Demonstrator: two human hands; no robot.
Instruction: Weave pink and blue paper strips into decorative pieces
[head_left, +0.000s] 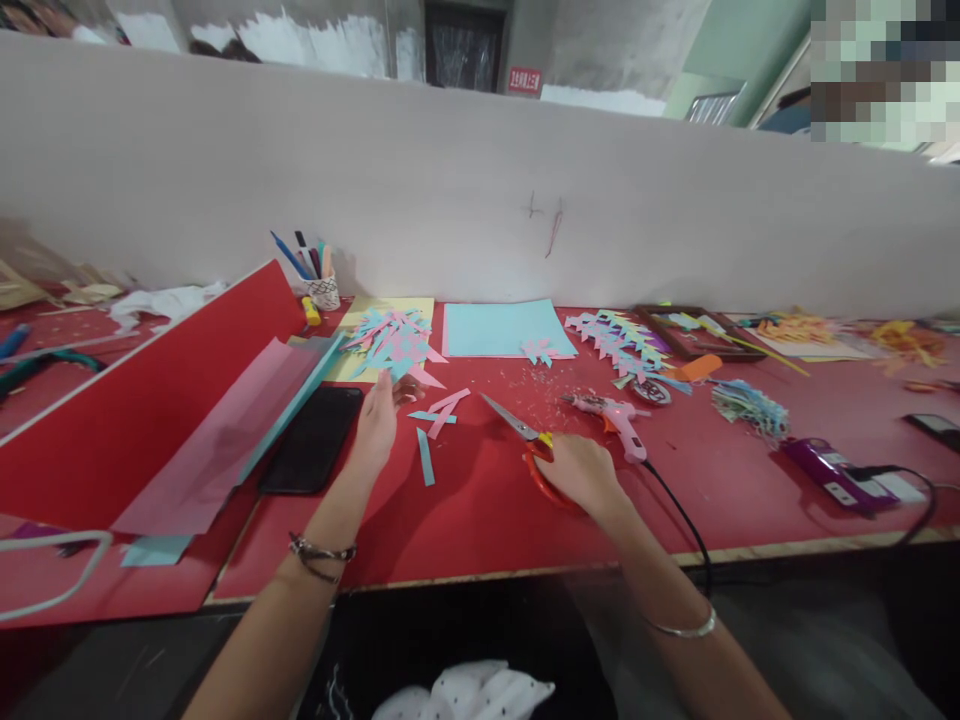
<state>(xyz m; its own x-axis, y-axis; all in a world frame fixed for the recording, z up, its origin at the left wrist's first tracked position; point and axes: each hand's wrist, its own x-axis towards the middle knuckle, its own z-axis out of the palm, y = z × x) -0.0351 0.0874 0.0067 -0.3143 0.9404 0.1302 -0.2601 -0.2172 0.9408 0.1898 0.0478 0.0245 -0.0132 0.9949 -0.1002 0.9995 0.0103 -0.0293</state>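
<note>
My right hand (586, 470) is wrapped round the handles of a pair of scissors (514, 415) with red and yellow grips. The closed-looking blades point away to the left, above the red tabletop. Held out with thumb and fingers apart, my left hand (381, 415) is beside a pile of pink and blue cut paper (394, 340). A pointed pink piece (425, 376) lies close to its fingertips; whether they touch it I cannot tell. Between my hands are several loose paper strips, among them a blue strip (426, 457) and a pink strip (444, 416).
A black phone (311, 440) lies left of my left arm. Blue paper sheets (499, 328) lie at the back. A pink glue gun (619, 418) with a trailing cord is right of the scissors. Farther right is a purple power strip (832, 475). A pen cup (322, 290) stands by the partition.
</note>
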